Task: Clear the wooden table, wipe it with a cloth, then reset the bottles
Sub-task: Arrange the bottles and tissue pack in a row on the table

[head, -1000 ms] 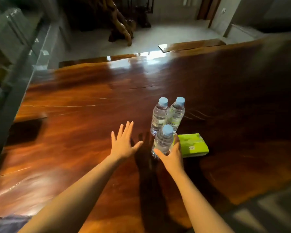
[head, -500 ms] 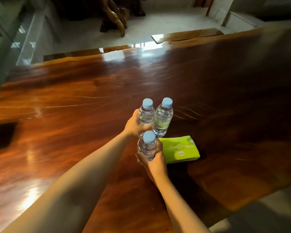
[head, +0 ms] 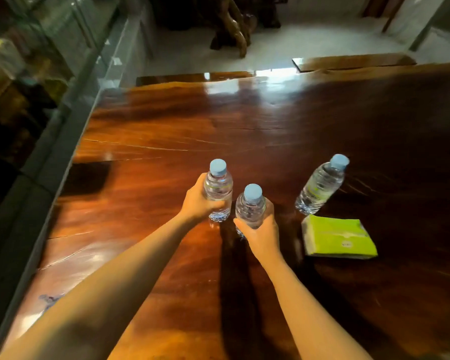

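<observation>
Three clear water bottles with light blue caps are over the glossy wooden table (head: 270, 131). My left hand (head: 196, 201) grips the left bottle (head: 218, 188) around its body. My right hand (head: 261, 232) grips the middle bottle (head: 251, 205), nearer to me. Whether their bases touch the wood I cannot tell. The third bottle (head: 321, 185) stands alone on the table to the right, apart from both hands. A green tissue pack (head: 338, 236) lies flat in front of that bottle, right of my right hand.
A grey ledge and glass wall (head: 70, 81) run along the table's left edge. A wooden bench (head: 353, 62) lies beyond the far edge, with a carved wooden piece (head: 231, 32) on the pale floor behind. A small blue mark (head: 50, 298) shows near the left edge.
My left hand went from open above the table to gripping a bottle. Both held bottles have come away to the left of the third bottle, which stays by the tissue pack.
</observation>
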A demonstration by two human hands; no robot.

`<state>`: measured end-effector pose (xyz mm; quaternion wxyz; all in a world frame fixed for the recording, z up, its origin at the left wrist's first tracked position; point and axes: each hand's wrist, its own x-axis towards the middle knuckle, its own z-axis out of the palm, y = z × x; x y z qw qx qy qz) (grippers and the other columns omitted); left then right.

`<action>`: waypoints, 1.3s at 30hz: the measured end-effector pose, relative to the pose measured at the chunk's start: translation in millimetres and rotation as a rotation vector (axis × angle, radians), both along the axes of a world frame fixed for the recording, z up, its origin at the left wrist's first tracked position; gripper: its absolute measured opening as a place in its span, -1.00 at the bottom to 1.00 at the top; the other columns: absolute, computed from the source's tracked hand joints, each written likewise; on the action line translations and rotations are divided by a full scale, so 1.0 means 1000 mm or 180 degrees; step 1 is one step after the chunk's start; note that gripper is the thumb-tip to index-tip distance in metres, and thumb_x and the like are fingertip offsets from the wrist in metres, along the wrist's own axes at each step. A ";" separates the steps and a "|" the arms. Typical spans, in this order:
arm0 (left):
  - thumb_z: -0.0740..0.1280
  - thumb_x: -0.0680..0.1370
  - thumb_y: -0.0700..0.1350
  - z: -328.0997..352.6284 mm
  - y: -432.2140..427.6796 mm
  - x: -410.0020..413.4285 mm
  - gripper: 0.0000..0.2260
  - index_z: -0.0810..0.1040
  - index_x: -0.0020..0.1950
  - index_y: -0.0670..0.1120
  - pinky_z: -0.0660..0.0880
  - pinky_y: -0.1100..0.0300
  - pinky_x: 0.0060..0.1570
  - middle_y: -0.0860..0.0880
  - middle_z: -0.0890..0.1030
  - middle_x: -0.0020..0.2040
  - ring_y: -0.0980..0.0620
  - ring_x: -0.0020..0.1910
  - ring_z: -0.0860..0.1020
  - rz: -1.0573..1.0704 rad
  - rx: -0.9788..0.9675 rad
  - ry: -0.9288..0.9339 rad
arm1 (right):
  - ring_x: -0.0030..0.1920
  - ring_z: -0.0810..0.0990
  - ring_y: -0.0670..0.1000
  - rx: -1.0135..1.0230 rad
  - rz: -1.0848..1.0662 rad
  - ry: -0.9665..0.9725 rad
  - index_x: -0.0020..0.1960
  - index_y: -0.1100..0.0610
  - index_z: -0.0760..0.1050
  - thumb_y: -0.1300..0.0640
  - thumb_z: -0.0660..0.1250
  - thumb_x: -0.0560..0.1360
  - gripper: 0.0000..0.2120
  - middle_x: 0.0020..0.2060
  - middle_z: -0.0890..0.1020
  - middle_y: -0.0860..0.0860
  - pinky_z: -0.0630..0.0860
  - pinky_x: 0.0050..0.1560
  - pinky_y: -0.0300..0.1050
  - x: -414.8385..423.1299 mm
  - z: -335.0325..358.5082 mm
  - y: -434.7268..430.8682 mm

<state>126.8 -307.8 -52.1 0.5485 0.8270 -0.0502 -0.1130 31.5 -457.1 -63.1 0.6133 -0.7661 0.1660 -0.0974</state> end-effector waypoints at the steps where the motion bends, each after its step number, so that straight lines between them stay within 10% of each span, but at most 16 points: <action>1: 0.51 0.23 -0.08 0.002 0.023 -0.001 -0.41 0.41 0.21 0.04 0.52 0.03 0.14 0.00 0.61 0.10 -0.02 0.09 0.59 0.0061 0.0031 0.0001 | 0.04 0.57 -0.06 0.0011 0.0079 0.0022 0.23 -0.03 0.34 0.26 0.54 0.30 -0.38 0.09 0.57 -0.01 0.40 -0.18 -0.65 0.004 0.001 0.017; 15: 0.52 0.17 -0.05 0.020 0.315 -0.050 -0.44 0.43 0.12 0.14 0.52 0.10 0.07 0.09 0.62 -0.01 0.10 -0.02 0.61 0.1011 0.0171 0.0054 | 0.09 0.62 0.03 0.0117 0.0916 0.0119 0.29 0.11 0.37 0.25 0.54 0.30 -0.37 0.10 0.61 0.07 0.50 0.05 -0.26 0.022 -0.002 0.278; 19: 0.48 0.11 0.05 0.018 0.367 -0.060 -0.38 0.45 0.16 0.10 0.54 0.06 0.10 0.05 0.64 0.03 0.06 0.02 0.62 0.1107 0.0230 0.0085 | 0.06 0.63 0.04 0.0043 0.0988 0.0173 0.28 0.17 0.41 0.24 0.55 0.29 -0.40 0.05 0.63 0.07 0.43 -0.08 -0.45 0.024 -0.007 0.322; 26: 0.54 0.23 -0.05 0.002 0.403 -0.064 -0.42 0.44 0.21 0.04 0.55 -0.02 0.15 0.02 0.64 0.06 0.05 0.04 0.62 0.1011 0.0265 0.0094 | -0.08 0.60 -0.12 -0.0090 0.1083 0.0076 0.09 -0.14 0.34 0.27 0.55 0.30 -0.44 -0.05 0.59 -0.09 0.45 -0.12 -0.52 0.029 -0.006 0.360; 33: 0.52 0.23 0.00 -0.007 0.402 -0.055 -0.38 0.38 0.24 0.06 0.51 0.16 0.03 0.06 0.60 0.07 0.08 0.02 0.60 0.0862 0.0317 0.0069 | -0.06 0.66 -0.02 -0.0353 0.1168 0.0349 0.26 0.20 0.44 0.15 0.53 0.33 -0.45 -0.10 0.64 -0.01 0.46 -0.17 -0.44 0.036 -0.010 0.359; 39: 0.53 0.27 -0.05 -0.011 0.397 -0.049 -0.39 0.32 0.23 0.12 0.45 0.36 -0.07 0.17 0.56 0.02 0.24 -0.03 0.57 0.0718 0.0295 0.0118 | -0.06 0.66 0.00 -0.0541 0.1281 0.0424 -0.14 0.03 0.45 0.11 0.54 0.34 -0.74 -0.16 0.58 -0.08 0.46 -0.10 -0.24 0.028 -0.002 0.354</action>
